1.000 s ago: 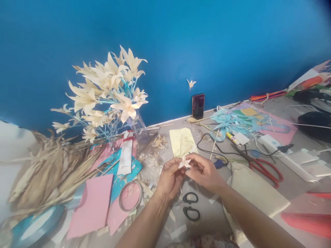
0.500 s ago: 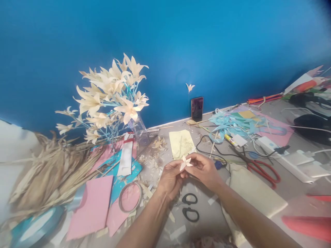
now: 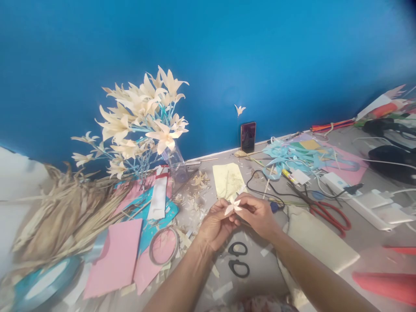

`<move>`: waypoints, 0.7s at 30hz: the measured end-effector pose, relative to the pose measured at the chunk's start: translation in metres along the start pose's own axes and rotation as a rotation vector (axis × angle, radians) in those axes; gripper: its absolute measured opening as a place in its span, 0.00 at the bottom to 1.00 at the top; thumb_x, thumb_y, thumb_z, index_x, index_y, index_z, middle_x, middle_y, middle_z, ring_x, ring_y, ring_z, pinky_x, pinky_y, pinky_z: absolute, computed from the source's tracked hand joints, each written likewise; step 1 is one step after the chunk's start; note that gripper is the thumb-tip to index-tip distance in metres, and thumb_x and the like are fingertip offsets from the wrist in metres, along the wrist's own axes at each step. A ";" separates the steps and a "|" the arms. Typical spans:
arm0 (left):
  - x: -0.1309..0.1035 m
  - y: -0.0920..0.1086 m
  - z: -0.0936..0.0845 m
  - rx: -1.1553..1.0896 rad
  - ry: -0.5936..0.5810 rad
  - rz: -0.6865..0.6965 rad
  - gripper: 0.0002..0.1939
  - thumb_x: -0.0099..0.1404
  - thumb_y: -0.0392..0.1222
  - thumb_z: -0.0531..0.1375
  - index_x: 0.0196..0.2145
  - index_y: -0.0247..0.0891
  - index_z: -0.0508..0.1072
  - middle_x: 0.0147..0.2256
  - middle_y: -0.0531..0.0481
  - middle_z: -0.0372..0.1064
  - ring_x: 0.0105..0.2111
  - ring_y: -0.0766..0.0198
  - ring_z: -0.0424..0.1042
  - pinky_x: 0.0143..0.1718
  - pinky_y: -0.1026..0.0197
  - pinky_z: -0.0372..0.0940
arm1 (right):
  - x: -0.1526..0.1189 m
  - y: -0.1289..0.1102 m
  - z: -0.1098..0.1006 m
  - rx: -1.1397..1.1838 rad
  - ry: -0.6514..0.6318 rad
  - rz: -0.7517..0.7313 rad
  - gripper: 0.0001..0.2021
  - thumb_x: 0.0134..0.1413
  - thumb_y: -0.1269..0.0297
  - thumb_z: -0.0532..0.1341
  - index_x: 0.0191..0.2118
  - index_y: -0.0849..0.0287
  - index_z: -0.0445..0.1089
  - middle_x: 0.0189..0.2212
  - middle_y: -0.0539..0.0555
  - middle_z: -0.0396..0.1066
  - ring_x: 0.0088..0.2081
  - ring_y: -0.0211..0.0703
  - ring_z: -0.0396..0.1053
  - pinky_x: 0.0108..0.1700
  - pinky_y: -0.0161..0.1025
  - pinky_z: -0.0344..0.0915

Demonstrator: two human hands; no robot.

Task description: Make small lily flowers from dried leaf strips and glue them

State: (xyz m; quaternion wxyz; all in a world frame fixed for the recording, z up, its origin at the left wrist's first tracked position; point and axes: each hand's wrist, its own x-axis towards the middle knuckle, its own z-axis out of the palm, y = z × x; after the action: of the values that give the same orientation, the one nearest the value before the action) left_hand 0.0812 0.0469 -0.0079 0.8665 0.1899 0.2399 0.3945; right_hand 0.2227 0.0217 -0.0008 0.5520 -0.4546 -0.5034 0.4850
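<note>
A small cream artificial flower (image 3: pixel 233 206) with pointed petals is pinched between my two hands, over the middle of the table. My left hand (image 3: pixel 214 223) is closed on it from the left, thumb and fingers together. From the right, my right hand (image 3: pixel 259 214) grips its petals and base with closed fingertips. Whatever lies beneath the flower is hidden by my fingers. Just below my hands lie dark-handled scissors (image 3: pixel 238 258), their blades mostly out of sight. Behind the hands rests a yellow paper sheet (image 3: pixel 228 180).
At the left stands a vase (image 3: pixel 177 164) of cream flowers (image 3: pixel 143 117), beside dried husks (image 3: pixel 48 216). Pink card (image 3: pixel 113 258) and a tape roll (image 3: pixel 164 245) lie nearer. To the right are red-handled scissors (image 3: pixel 334 216), a folded cloth (image 3: pixel 320 238), a power strip (image 3: pixel 357 203) and an upright phone (image 3: pixel 248 137).
The flower has tilted slightly between my fingertips, its petals turning a little. Both hands keep nearly the same place, and the whole view has shifted very slightly.
</note>
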 end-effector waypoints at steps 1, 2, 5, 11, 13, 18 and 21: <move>0.000 0.000 0.000 -0.012 -0.008 -0.008 0.15 0.50 0.36 0.73 0.23 0.35 0.68 0.19 0.55 0.63 0.22 0.72 0.60 0.29 0.65 0.62 | 0.000 -0.001 0.000 -0.041 0.006 -0.028 0.08 0.53 0.61 0.64 0.28 0.59 0.71 0.32 0.54 0.72 0.29 0.40 0.72 0.25 0.34 0.70; -0.001 0.000 -0.001 -0.020 -0.014 -0.014 0.16 0.50 0.36 0.73 0.23 0.35 0.68 0.20 0.55 0.64 0.22 0.72 0.61 0.30 0.65 0.62 | 0.000 -0.003 0.000 -0.083 0.016 -0.054 0.07 0.53 0.62 0.64 0.27 0.59 0.71 0.31 0.54 0.72 0.28 0.40 0.72 0.25 0.34 0.70; -0.002 -0.001 -0.002 -0.012 -0.013 -0.020 0.16 0.50 0.35 0.73 0.23 0.35 0.68 0.20 0.54 0.64 0.23 0.71 0.62 0.30 0.64 0.63 | 0.000 -0.007 0.001 -0.184 0.045 -0.105 0.06 0.51 0.66 0.62 0.25 0.58 0.70 0.29 0.53 0.72 0.26 0.39 0.70 0.23 0.33 0.68; -0.002 -0.002 -0.002 0.034 -0.023 -0.041 0.14 0.49 0.32 0.73 0.24 0.34 0.69 0.20 0.53 0.67 0.22 0.70 0.65 0.31 0.63 0.64 | 0.000 -0.008 -0.002 -0.121 -0.004 -0.010 0.05 0.49 0.66 0.61 0.25 0.59 0.68 0.26 0.51 0.70 0.22 0.36 0.67 0.22 0.32 0.66; -0.001 -0.002 -0.001 0.061 -0.001 -0.038 0.15 0.48 0.32 0.73 0.24 0.34 0.69 0.21 0.52 0.68 0.22 0.70 0.66 0.30 0.63 0.64 | 0.001 -0.008 -0.002 -0.057 -0.060 0.060 0.06 0.51 0.64 0.61 0.27 0.59 0.67 0.25 0.50 0.71 0.21 0.35 0.67 0.23 0.32 0.66; -0.003 0.001 0.004 0.128 0.076 -0.006 0.15 0.46 0.33 0.74 0.24 0.34 0.70 0.23 0.52 0.70 0.22 0.69 0.68 0.29 0.65 0.63 | 0.003 -0.009 -0.001 0.003 -0.079 0.098 0.08 0.52 0.61 0.61 0.28 0.58 0.64 0.21 0.48 0.69 0.22 0.35 0.67 0.25 0.33 0.66; -0.002 0.002 0.004 0.142 0.070 0.014 0.14 0.48 0.34 0.74 0.26 0.34 0.71 0.23 0.51 0.70 0.22 0.69 0.68 0.28 0.66 0.62 | 0.003 -0.010 0.000 0.013 -0.103 0.123 0.09 0.53 0.60 0.61 0.28 0.58 0.64 0.20 0.47 0.69 0.23 0.36 0.67 0.27 0.34 0.68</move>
State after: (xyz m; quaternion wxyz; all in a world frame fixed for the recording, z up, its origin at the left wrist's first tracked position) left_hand 0.0810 0.0457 -0.0026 0.8390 0.2387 0.2962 0.3891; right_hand 0.2231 0.0231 0.0090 0.4973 -0.4554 -0.4992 0.5441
